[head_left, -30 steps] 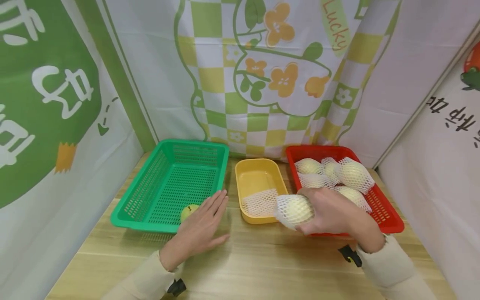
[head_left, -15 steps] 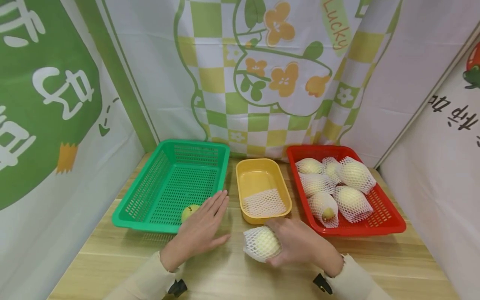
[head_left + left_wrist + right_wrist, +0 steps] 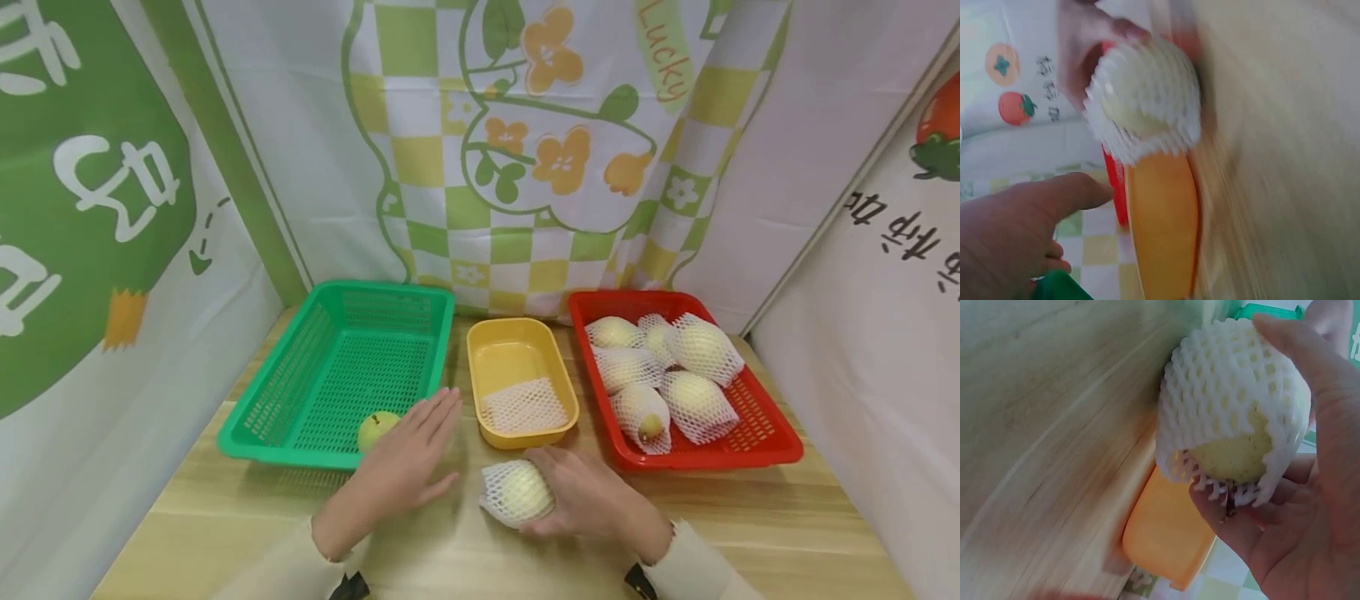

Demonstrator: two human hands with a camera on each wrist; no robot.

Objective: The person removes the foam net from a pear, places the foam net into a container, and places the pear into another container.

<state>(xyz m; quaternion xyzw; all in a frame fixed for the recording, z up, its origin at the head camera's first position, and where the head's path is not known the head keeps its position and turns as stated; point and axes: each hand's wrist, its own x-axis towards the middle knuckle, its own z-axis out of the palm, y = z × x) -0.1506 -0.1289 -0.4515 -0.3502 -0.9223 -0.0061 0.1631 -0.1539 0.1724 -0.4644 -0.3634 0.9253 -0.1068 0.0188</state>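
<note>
My right hand (image 3: 585, 500) grips a pear in a white foam net (image 3: 522, 492), low over the table in front of the yellow tray. Up close in the right wrist view, thumb and fingers curl round the netted pear (image 3: 1229, 406), and its dark stem pokes out of the net's end. My left hand (image 3: 401, 467) has its fingers straight, by the near right corner of the green basket (image 3: 262, 455). It partly hides a bare yellow-green pear (image 3: 375, 429) in that basket. A gap separates the left hand from the netted pear.
Between the baskets, the yellow tray (image 3: 502, 354) holds a flattened foam net (image 3: 527, 406). On the right, a red basket (image 3: 757, 458) holds several netted pears (image 3: 697, 404). A checked curtain (image 3: 517, 250) hangs behind, with printed cloth on both sides.
My right hand has carried the netted pear from the red basket's near left edge leftward and down to the table's front. The left hand has hardly moved.
</note>
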